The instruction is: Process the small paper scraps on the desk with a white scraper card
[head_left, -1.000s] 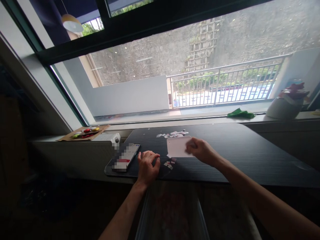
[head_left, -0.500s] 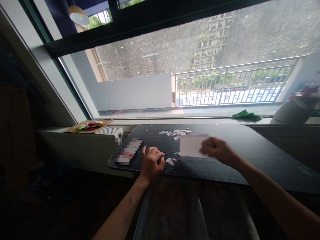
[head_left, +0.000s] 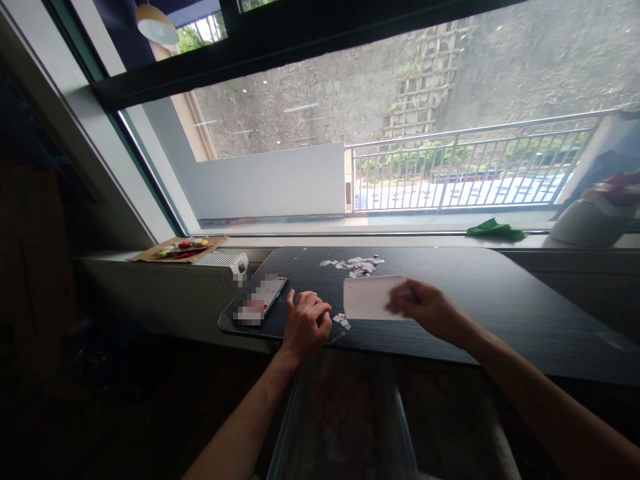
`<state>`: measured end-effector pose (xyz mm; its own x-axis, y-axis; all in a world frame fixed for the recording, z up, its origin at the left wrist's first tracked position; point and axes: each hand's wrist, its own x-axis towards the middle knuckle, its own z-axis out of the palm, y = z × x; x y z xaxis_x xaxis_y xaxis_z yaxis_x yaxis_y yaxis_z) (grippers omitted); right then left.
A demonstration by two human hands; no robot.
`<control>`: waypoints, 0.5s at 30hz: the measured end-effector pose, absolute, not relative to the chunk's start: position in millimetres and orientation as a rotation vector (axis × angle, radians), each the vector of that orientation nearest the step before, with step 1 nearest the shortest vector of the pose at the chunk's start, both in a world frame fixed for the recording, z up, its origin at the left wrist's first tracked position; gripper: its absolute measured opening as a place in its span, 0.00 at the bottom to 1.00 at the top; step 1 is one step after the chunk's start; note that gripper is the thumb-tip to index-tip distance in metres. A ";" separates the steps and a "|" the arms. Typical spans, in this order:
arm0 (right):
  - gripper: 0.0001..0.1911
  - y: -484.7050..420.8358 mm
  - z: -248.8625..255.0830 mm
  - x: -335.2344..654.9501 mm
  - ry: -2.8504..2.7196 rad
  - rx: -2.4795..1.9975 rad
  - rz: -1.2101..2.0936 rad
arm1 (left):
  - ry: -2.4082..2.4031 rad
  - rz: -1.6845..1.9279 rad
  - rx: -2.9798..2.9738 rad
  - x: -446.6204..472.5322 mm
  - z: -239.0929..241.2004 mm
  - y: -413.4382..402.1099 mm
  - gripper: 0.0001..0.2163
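Across the black, wood-grained tabletop (head_left: 485,283), the right hand (head_left: 425,305) pinched a flat, pale rectangular card (head_left: 367,299) by its right end, just nearer than small white paper scraps (head_left: 363,266); left hand (head_left: 306,321) half-curled, seemingly empty! One hasty sweep risked scattering them.

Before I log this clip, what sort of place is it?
Probably an indoor work spot beside a window: a dark table carrying small pale pieces, a windowsill with a green cloth, and a railing outside.
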<state>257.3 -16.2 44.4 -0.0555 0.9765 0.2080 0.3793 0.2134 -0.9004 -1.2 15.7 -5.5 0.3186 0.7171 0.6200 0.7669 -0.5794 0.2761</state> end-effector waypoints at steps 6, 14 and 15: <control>0.09 -20.8 41.6 262.4 -1.692 -1.344 0.734 | -1.373 -1.160 -2.494 -0.3 -7.1 16.4 0.08; 0.15 -32.1 44.4 286.7 -1.413 -1.448 0.889 | -1.220 -1.185 -2.642 -1.0 -2.0 6.9 0.07; 0.15 -30.0 39.7 289.4 -1.387 -1.467 0.906 | -1.195 -1.162 -2.696 1.1 -0.8 4.5 0.07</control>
